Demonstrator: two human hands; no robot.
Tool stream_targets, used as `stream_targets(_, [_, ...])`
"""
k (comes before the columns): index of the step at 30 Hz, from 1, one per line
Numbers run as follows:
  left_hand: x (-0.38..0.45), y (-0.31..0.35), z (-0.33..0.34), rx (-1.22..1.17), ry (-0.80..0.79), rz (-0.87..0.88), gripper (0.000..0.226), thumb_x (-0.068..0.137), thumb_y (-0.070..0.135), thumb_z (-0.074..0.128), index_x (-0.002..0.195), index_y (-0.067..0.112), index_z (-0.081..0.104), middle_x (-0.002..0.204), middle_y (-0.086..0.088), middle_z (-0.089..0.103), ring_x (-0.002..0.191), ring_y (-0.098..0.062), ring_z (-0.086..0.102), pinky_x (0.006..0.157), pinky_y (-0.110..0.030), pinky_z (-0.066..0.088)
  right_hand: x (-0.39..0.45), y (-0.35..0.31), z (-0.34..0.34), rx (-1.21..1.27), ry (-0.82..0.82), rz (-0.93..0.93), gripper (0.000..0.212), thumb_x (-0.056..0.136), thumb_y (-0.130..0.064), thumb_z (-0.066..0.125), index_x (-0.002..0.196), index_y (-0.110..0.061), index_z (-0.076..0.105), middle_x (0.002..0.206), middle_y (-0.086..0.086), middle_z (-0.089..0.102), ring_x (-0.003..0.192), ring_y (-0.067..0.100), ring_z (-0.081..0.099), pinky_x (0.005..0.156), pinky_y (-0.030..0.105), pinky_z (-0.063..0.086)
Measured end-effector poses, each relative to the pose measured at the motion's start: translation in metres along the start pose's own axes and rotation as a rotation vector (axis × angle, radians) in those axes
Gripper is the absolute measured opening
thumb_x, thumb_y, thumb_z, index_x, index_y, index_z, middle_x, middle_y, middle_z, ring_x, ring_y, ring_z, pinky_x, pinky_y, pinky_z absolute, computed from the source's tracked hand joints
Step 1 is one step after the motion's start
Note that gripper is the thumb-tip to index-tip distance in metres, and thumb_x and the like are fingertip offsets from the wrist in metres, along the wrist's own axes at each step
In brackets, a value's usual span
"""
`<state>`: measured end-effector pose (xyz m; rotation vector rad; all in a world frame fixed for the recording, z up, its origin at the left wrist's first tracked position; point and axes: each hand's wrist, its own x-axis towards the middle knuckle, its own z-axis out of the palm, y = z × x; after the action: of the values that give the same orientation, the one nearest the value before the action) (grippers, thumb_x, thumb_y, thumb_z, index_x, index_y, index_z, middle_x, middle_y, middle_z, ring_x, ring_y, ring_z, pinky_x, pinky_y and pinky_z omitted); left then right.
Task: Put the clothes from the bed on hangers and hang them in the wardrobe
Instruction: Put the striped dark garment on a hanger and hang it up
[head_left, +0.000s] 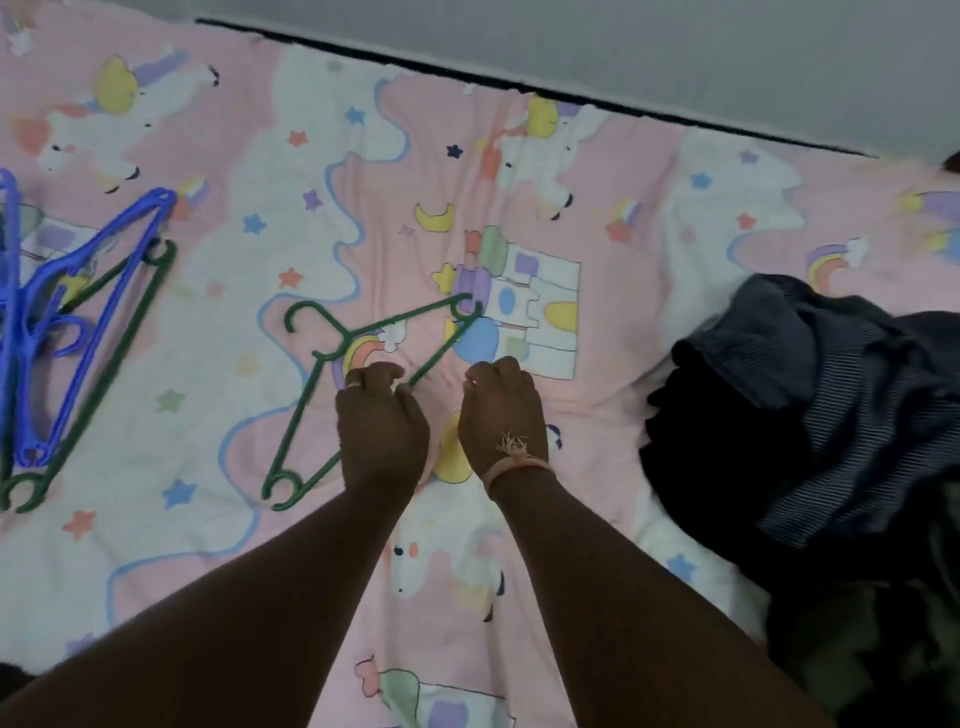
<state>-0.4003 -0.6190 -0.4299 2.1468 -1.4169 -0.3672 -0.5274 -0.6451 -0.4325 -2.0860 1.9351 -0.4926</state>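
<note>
A green plastic hanger (405, 318) lies flat on the pink unicorn bedsheet (218, 395) in the middle of the view, with its hook pointing to the far left. My left hand (382, 421) is on the hanger's long bottom bar, fingers curled round it. My right hand (501, 415) rests just to the right of the bar. Its fingers are curled and nothing shows in them. A heap of dark clothes (810, 415), navy striped and black, lies on the bed at the right, apart from both hands.
Blue hangers (78, 312) and another green hanger (111, 358) lie stacked at the bed's left edge. A grey wall (675, 47) runs along the far side of the bed. The wardrobe is out of view.
</note>
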Motion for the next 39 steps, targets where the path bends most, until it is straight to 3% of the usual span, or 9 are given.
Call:
stream_targets(10, [-0.014,0.127,0.041,-0.052,-0.231,0.204,0.024,0.097,0.010,0.055,0.119,0.012,0.065,0.117,-0.012,0.066,0.111,-0.029,0.062,0.093,-0.037,0.051,-0.004,0.083,-0.077,-0.113,0.135,0.255,0.008,0.089,-0.015,0.062,0.096,-0.015,0.064,0.095,0.009,0.058,0.082,0.032,0.059,0.066,0.039,0.047])
stream_targets(16, [-0.052,0.204,0.081,-0.155,-0.507,0.303,0.029,0.096,0.014,0.056,0.125,0.016,0.059,0.117,-0.011,0.062,0.106,-0.030,0.063,0.093,-0.042,0.053,-0.013,0.169,-0.138,-0.406,0.205,0.391,0.049,0.079,-0.028,0.069,0.125,-0.016,0.055,0.129,0.016,0.052,0.111,0.039,0.052,0.092,0.049,0.036])
stream_targets(19, [-0.056,0.230,0.095,-0.208,-0.665,0.299,0.046,0.095,0.018,0.054,0.140,0.019,0.051,0.130,-0.012,0.058,0.117,-0.031,0.059,0.100,-0.046,0.050,-0.008,0.207,-0.159,-0.418,-0.044,0.566,0.080,0.082,-0.054,0.070,0.148,-0.024,0.036,0.150,0.016,0.035,0.132,0.041,0.037,0.105,0.057,0.027])
stream_targets(21, [-0.055,0.247,0.103,-0.226,-0.772,0.216,0.057,0.093,0.017,0.053,0.149,0.022,0.044,0.140,-0.009,0.057,0.127,-0.028,0.056,0.109,-0.044,0.045,-0.002,0.224,-0.164,-0.409,-0.175,0.607,0.073,0.087,-0.066,0.058,0.146,-0.031,0.036,0.148,0.013,0.034,0.132,0.040,0.035,0.104,0.058,0.026])
stream_targets(24, [-0.053,0.262,0.113,-0.258,-0.885,0.170,0.062,0.083,0.023,0.050,0.144,0.030,0.050,0.136,0.002,0.064,0.125,-0.021,0.060,0.109,-0.040,0.045,0.008,0.232,-0.174,-0.425,-0.072,0.558,0.037,0.097,-0.054,0.047,0.120,-0.028,0.061,0.132,0.009,0.045,0.121,0.037,0.042,0.101,0.058,0.029])
stream_targets(28, [-0.053,0.283,0.103,-0.398,-0.743,0.189,0.067,0.083,0.032,0.059,0.148,0.028,0.042,0.138,-0.006,0.049,0.121,-0.024,0.057,0.108,-0.042,0.048,0.018,0.216,-0.201,-0.137,0.244,0.540,0.030,0.101,-0.041,0.043,0.106,-0.020,0.064,0.122,0.010,0.053,0.112,0.035,0.047,0.093,0.051,0.035])
stream_targets(34, [-0.018,0.384,-0.002,-0.432,-0.239,0.486,0.093,0.079,0.037,0.080,0.155,0.032,0.028,0.153,-0.004,0.030,0.142,-0.027,0.031,0.114,-0.044,0.031,0.045,0.172,-0.334,0.508,0.488,0.304,0.024,0.106,-0.022,0.041,0.083,-0.016,0.038,0.064,-0.002,0.045,0.056,0.008,0.039,0.054,0.034,0.035])
stream_targets(36, [-0.002,0.408,-0.041,-0.398,-0.213,0.545,0.081,0.082,0.050,0.075,0.152,0.040,0.037,0.156,0.000,0.035,0.145,-0.022,0.029,0.117,-0.043,0.025,0.056,0.161,-0.392,0.509,0.544,0.236,0.026,0.104,-0.016,0.046,0.079,-0.017,0.040,0.063,-0.006,0.041,0.056,0.002,0.038,0.056,0.031,0.031])
stream_targets(39, [0.022,0.435,-0.096,-0.506,-0.365,0.568,0.035,0.091,0.040,0.066,0.126,0.038,0.062,0.126,0.013,0.066,0.118,-0.009,0.059,0.103,-0.039,0.047,0.070,0.128,-0.467,0.523,0.394,0.045,0.024,0.100,-0.016,0.054,0.076,-0.013,0.051,0.066,-0.007,0.049,0.064,0.007,0.046,0.062,0.029,0.037])
